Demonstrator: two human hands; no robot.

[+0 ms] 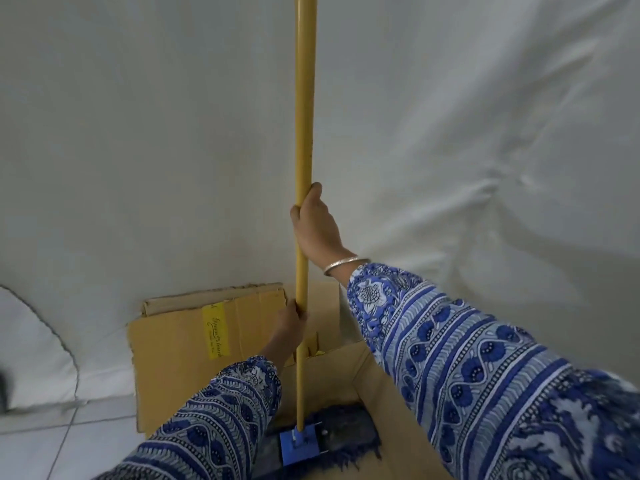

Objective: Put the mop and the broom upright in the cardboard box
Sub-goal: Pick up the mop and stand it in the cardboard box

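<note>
head view — yellow-handled mop (304, 133), blue head

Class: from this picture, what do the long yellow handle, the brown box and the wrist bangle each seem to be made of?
Long yellow handle: smooth, glossy, likely painted metal or wood; cannot tell which.
Brown box: matte corrugated cardboard, with creased flaps and ragged edges.
Wrist bangle: silvery and shiny, probably metal.

1. A white cloth backdrop (450, 116), wrinkled, fills the upper view.
2. A pale tiled floor (52, 441) lies below the backdrop, at lower left.
3. A dark blurred object (2, 389) sits at the backdrop's lower left edge.
</note>
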